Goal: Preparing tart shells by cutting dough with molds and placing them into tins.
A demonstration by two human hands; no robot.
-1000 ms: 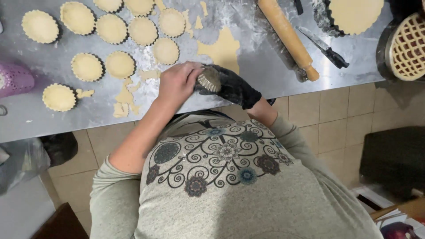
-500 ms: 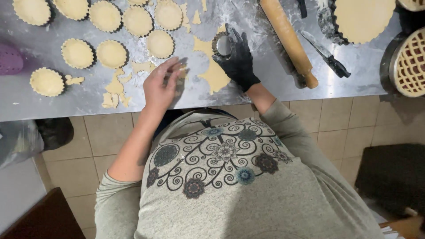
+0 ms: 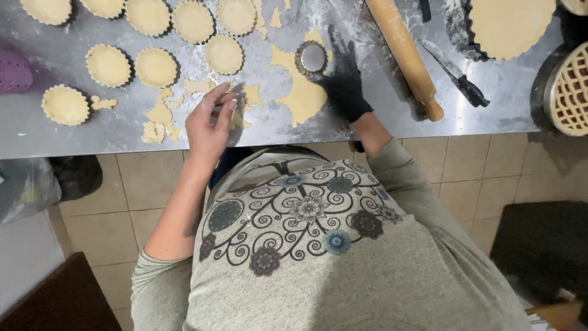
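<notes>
Small fluted tart tin (image 3: 312, 57), empty and bare metal, sits on the upper corner of a leftover dough piece (image 3: 303, 98) on the floured table (image 3: 73, 138). The fingers (image 3: 335, 56) of the gloved right hand (image 3: 344, 89) lie spread and nearly flat just beside it, reaching its rim without closing around it. The left hand (image 3: 211, 122) is bare, its fingers (image 3: 228, 107) bent close together over the dough scraps (image 3: 160, 116); whether they pinch a scrap cannot be told. The work looks like fitting the tin to the dough. To do it well, the right hand should steady the tin by its rim with even pressure, keeping it wholly over dough rather than over the ragged edge. The left hand should keep the loose scraps away so that none get caught under it. Farther out to the left stand rows of tins already lined with dough (image 3: 156, 66). To the right lie a wooden rolling pin (image 3: 404, 52) and a dark-handled knife (image 3: 456, 76), and beyond them a large lined tart pan (image 3: 511, 24) and a lattice-topped pie (image 3: 572, 89).
</notes>
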